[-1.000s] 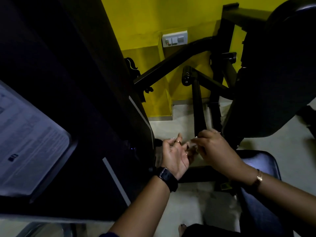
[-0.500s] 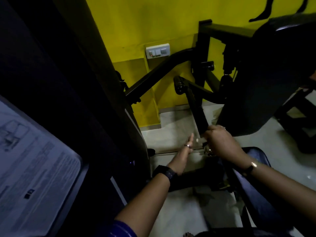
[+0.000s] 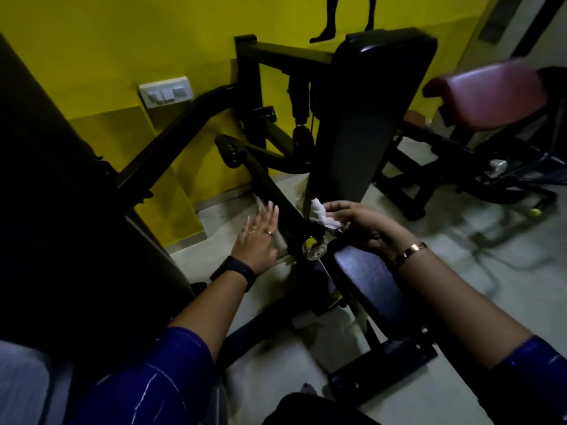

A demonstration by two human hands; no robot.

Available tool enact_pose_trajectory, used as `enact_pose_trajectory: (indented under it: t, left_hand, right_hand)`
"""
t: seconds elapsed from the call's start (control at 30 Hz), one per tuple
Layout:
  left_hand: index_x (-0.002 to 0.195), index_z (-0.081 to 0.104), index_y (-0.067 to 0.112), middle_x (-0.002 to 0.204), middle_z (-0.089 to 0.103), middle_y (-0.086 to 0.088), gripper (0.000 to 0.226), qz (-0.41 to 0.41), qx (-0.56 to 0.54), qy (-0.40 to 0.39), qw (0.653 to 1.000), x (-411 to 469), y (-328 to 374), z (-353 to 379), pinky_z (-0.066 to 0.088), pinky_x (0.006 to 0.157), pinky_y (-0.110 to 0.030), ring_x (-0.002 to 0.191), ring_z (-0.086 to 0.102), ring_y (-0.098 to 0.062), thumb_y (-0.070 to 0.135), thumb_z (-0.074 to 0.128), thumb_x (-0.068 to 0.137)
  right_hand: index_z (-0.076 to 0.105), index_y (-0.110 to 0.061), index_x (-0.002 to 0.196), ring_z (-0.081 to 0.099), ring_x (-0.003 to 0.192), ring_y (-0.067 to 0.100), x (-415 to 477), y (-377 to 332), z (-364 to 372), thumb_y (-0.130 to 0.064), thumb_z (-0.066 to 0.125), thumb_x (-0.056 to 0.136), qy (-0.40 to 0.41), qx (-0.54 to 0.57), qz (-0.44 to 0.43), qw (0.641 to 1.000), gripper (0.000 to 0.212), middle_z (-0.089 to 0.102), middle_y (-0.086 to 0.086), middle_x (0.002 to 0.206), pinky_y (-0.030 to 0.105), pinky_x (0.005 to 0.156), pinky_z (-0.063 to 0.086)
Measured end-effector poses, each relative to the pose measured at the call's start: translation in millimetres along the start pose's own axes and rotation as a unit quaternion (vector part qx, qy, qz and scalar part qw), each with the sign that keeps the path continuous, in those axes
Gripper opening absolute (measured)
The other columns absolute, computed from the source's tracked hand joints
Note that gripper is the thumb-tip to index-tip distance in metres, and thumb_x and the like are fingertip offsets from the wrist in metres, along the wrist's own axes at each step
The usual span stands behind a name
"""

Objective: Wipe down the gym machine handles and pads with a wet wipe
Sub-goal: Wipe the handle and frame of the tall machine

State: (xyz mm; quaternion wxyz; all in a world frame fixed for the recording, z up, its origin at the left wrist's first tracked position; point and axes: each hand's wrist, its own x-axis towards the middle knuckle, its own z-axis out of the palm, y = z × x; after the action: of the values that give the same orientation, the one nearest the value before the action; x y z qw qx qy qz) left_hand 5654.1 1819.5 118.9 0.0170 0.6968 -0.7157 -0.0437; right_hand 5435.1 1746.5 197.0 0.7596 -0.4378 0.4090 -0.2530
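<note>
Now, at the far left the dark weight-stack cover (image 3: 76, 210) filled the edge of the view. Only a grey corner of the instruction placard (image 3: 21, 381) showed, where a second earlier its printed face had been in plain sight; the view had swung to the right. On the yellow wall (image 3: 107, 41) sat the white switch plate (image 3: 165, 92).

Next came the left hand (image 3: 257, 237), flat with fingers straight and slightly spread, holding nothing, just beside the slanted black frame bar (image 3: 268, 185). Whether its fingertips touched the bar could not be told. A black watch (image 3: 234, 271) sat on that wrist. A second earlier this hand had been up against the right one, fingers meeting low by the bar; now the two hands were apart, with the bar between them.

Right of the bar, the wet wipe (image 3: 323, 217) was a white bunched wad pinched in the fingertips of the right hand (image 3: 362, 225). It was close under the bottom edge of the upright back pad (image 3: 368, 118) and above the front of the seat pad (image 3: 368, 283). Half a second earlier that hand had been lower, at the foot of the bar, and the wipe barely showed. A gold bracelet (image 3: 411, 251) circled the right wrist. Farthest right, a maroon pad (image 3: 487, 96) on a neighbouring machine had come into view.
</note>
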Motion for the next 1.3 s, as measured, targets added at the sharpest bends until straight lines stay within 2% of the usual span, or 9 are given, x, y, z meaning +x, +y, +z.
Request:
enact_pose_trajectory:
  t: [0.17, 0.3, 0.37, 0.5, 0.63, 0.83, 1.0, 1.13, 1.3]
  left_hand:
    - [0.144, -0.026, 0.019, 0.150, -0.033, 0.001, 0.090, 0.049, 0.039, 0.015, 0.998, 25, -12, 10, -0.007, 0.120, -0.038, 0.142, -0.025, -0.017, 0.024, 0.048, 0.093]
    - [0.145, -0.019, 0.023, 0.153, -0.023, 0.002, 0.094, 0.093, 0.045, 0.030, 0.994, 46, -23, 14, -0.005, 0.120, -0.038, 0.142, -0.018, -0.015, 0.019, 0.055, 0.087]
    - [0.151, 0.002, 0.020, 0.157, -0.002, -0.001, 0.102, 0.128, 0.040, 0.049, 0.990, 52, -32, 16, 0.007, 0.118, -0.044, 0.147, 0.004, -0.021, 0.014, 0.067, 0.073]
    - [0.151, 0.023, 0.010, 0.155, 0.019, -0.006, 0.088, 0.175, 0.018, 0.047, 0.983, 67, -44, 12, 0.028, 0.112, -0.052, 0.142, 0.031, -0.029, 0.025, 0.057, 0.072]
    - [0.150, 0.004, 0.017, 0.158, 0.011, 0.000, 0.068, 0.165, -0.066, 0.041, 0.983, 80, -49, 8, 0.011, 0.119, -0.044, 0.147, 0.011, -0.021, 0.046, 0.019, 0.091]
    - [0.152, 0.017, 0.015, 0.159, 0.014, -0.003, 0.074, 0.182, -0.014, 0.032, 0.983, 87, -60, 12, 0.018, 0.116, -0.049, 0.146, 0.021, -0.029, 0.039, 0.026, 0.083]
    - [0.150, -0.005, 0.023, 0.156, -0.010, 0.002, 0.088, 0.173, 0.039, 0.038, 0.983, 87, -60, 15, 0.006, 0.120, -0.042, 0.150, 0.005, -0.023, 0.035, 0.054, 0.086]
    - [0.148, -0.006, 0.022, 0.154, -0.009, 0.001, 0.084, 0.176, 0.049, 0.062, 0.981, 85, -59, 17, 0.014, 0.119, -0.048, 0.150, 0.011, -0.025, 0.038, 0.051, 0.088]
    - [0.143, -0.022, 0.026, 0.151, -0.025, 0.005, 0.094, 0.145, 0.072, 0.030, 0.986, 82, -58, 18, -0.001, 0.120, -0.041, 0.151, -0.006, -0.022, 0.033, 0.054, 0.088]
  right_hand:
    - [0.064, 0.001, 0.103, 0.063, 0.080, 0.015, 1, 6, -3, 0.002, 0.059, 0.084, -0.013, 0.089, 0.022, 0.996, 0.020, 0.067, 0.013, 0.093, 0.018, 0.069, 0.056]
    - [0.065, -0.001, 0.105, 0.067, 0.073, 0.010, 12, 3, -3, 0.015, 0.055, 0.083, -0.029, -0.018, -0.009, 0.999, 0.029, 0.070, 0.010, 0.089, 0.017, 0.064, 0.054]
    - [0.068, -0.002, 0.104, 0.065, 0.072, 0.009, 22, 2, -2, 0.003, 0.063, 0.086, 0.000, -0.147, -0.064, 0.987, 0.019, 0.070, 0.013, 0.090, 0.018, 0.066, 0.052]
    - [0.073, -0.009, 0.101, 0.059, 0.080, -0.001, 50, -4, 12, -0.014, 0.072, 0.084, 0.070, -0.526, -0.243, 0.812, 0.018, 0.067, -0.001, 0.095, 0.003, 0.071, 0.038]
    - [0.070, -0.008, 0.102, 0.057, 0.094, 0.023, 65, 16, 34, -0.013, 0.064, 0.088, -0.006, -0.674, -0.303, 0.674, 0.017, 0.061, 0.009, 0.104, 0.026, 0.077, 0.043]
    - [0.065, -0.006, 0.063, 0.051, 0.065, 0.028, 42, 23, 45, -0.013, 0.049, 0.080, -0.135, -0.775, -0.368, 0.496, 0.025, 0.056, 0.011, 0.076, 0.037, 0.049, 0.049]
    - [0.066, -0.010, 0.058, 0.057, 0.065, 0.029, 71, 17, 60, -0.016, 0.053, 0.074, -0.148, -0.802, -0.363, 0.450, 0.021, 0.061, 0.007, 0.071, 0.032, 0.047, 0.046]
    - [0.064, -0.009, 0.054, 0.061, 0.061, 0.028, 79, 21, 71, -0.016, 0.052, 0.069, -0.148, -0.804, -0.358, 0.452, 0.020, 0.061, 0.007, 0.059, 0.027, 0.044, 0.043]
    - [0.063, -0.005, 0.060, 0.059, 0.058, 0.031, 48, 23, 46, -0.020, 0.040, 0.082, -0.253, -0.786, -0.316, 0.467, 0.035, 0.060, 0.012, 0.065, 0.033, 0.043, 0.046]
